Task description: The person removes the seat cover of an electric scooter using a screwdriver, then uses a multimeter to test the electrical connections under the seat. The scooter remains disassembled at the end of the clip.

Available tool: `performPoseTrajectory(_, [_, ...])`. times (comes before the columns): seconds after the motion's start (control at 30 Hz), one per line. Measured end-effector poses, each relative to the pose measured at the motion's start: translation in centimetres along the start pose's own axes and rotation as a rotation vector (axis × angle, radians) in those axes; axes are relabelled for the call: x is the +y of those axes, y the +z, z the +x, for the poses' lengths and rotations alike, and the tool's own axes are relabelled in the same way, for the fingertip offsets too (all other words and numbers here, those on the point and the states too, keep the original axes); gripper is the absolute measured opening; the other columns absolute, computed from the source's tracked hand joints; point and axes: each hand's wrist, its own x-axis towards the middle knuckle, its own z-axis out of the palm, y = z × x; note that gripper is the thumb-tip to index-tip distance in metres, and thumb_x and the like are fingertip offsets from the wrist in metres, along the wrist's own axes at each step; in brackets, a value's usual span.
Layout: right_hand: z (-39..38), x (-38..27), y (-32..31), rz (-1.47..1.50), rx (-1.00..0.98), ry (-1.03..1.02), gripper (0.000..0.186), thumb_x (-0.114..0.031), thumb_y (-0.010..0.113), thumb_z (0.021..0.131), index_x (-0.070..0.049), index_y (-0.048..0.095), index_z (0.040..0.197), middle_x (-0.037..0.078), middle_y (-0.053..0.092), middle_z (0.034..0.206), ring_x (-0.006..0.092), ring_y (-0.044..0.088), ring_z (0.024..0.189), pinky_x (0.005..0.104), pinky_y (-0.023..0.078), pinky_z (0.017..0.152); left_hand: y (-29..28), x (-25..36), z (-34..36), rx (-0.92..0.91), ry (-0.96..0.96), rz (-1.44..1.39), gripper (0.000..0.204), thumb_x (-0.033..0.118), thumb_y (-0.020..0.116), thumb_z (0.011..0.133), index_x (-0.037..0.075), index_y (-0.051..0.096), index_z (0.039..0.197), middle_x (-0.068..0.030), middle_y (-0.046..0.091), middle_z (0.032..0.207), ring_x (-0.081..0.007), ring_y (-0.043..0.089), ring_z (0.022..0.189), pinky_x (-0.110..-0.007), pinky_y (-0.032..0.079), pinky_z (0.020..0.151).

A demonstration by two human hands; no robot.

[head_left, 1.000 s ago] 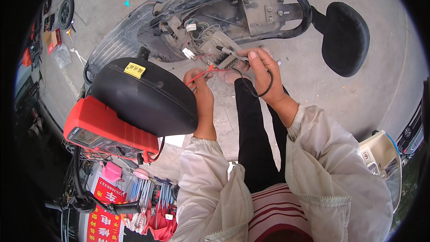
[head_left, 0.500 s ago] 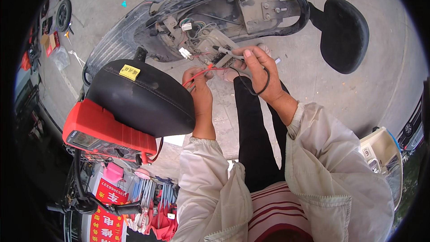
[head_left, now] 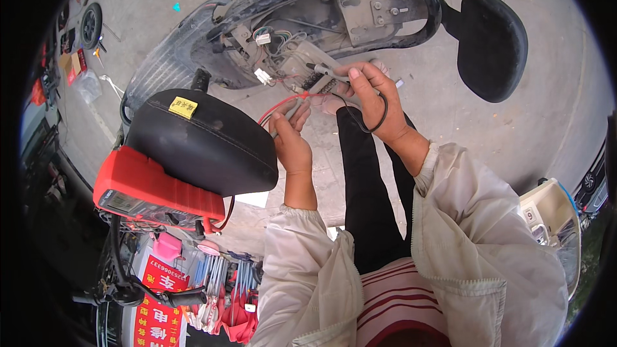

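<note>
A grey pen-shaped test probe (head_left: 331, 74) with a black tip is pinched in my right hand (head_left: 379, 99). Its tip points left, above a row of dark terminals (head_left: 315, 81) on a dusty grey box (head_left: 299, 61). A black cable (head_left: 380, 122) loops around the back of that hand. My left hand (head_left: 292, 141) is partly closed, its fingers angled up beside a red cable (head_left: 277, 104); a thin grey end shows near the thumb, too hidden to name. Several wires with white connectors (head_left: 263, 76) lie just beyond. A red multimeter (head_left: 160, 183) rests left, behind a black seat (head_left: 202, 141).
The stripped scooter body (head_left: 173, 58) spans the far side, with a black frame loop (head_left: 439, 16) and a black backrest pad (head_left: 491, 45) at right. A handlebar (head_left: 183, 299) and red sign (head_left: 157, 308) lie lower left. A cream bin (head_left: 549, 218) stands right.
My left hand has moved slightly right and down, its fingers now straighter and away from the red cable's near part. The right hand and probe have barely shifted.
</note>
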Motion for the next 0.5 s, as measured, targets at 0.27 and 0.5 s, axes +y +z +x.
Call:
performPoseTrajectory(0.27, [0.1,-0.5,-0.3,-0.026,-0.013,-0.008,0.028,-0.025,0.049,0.100,-0.001,0.063,0.106,0.002,0.059,0.078,0.0052,0.053,0.072,0.0191,0.043,0.063,2.2,0.8,0.3,0.228,0.087,-0.229,0.039,0.035,0.039,0.102,-0.004,0.041,0.109,-0.0232,0.055,0.113,-0.0292,0.066,0.092,-0.038,0.057,0.078])
performPoseTrajectory(0.5, [0.1,-0.7,-1.1,-0.012,-0.021,-0.023,0.027,-0.024,0.049,0.100,-0.001,0.062,0.106,0.002,0.059,0.078,0.0054,0.054,0.074,0.0195,0.044,0.065,-0.3,-1.0,0.8,0.227,0.072,-0.146,0.049,0.047,0.031,0.102,0.000,0.045,0.098,-0.0224,0.060,0.104,-0.0245,0.062,0.068,-0.034,0.055,0.069])
